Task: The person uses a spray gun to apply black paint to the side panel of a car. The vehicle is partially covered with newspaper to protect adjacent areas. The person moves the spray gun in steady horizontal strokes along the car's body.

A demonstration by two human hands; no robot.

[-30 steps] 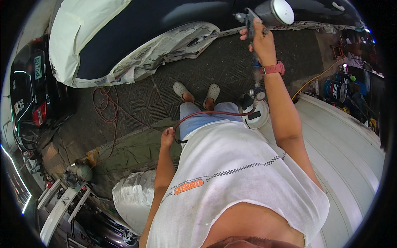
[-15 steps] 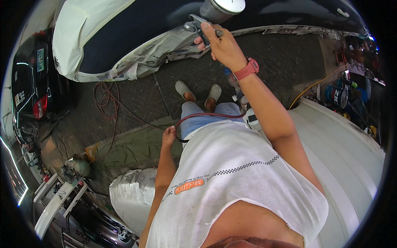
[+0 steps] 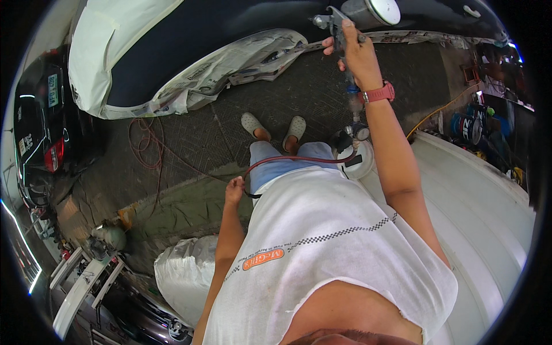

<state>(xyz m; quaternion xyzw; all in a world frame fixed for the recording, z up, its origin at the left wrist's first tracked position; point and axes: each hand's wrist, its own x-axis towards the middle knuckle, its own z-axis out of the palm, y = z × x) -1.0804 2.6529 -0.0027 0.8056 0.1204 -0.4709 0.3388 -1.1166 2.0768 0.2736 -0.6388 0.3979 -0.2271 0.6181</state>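
My right hand [image 3: 361, 60], with a red watch at the wrist, is wrapped round the handle of a metal spray gun [image 3: 338, 35]. A grey paint cup with a pale round lid [image 3: 386, 10] sits on the gun, close to the dark car panel [image 3: 230, 40]. Below the handle hang a filter with a blue collar and a round gauge [image 3: 360, 133]. From there a red air hose [image 3: 293, 158] crosses in front of my shorts to my left hand [image 3: 234, 190], whose fingers are closed round it by my hip.
Masking paper [image 3: 92, 57] and newspaper [image 3: 247, 60] cover the car's edges. Loose hose coils [image 3: 146, 141] lie on the dark floor at the left. Behind them stands another black car [image 3: 43, 115]. A white ribbed panel [image 3: 460, 201] and several cans [image 3: 467, 127] are on the right.
My right hand has carried the spray gun to the right along the car panel. The gauge below it shows more fully now. My left hand stays on the hose.
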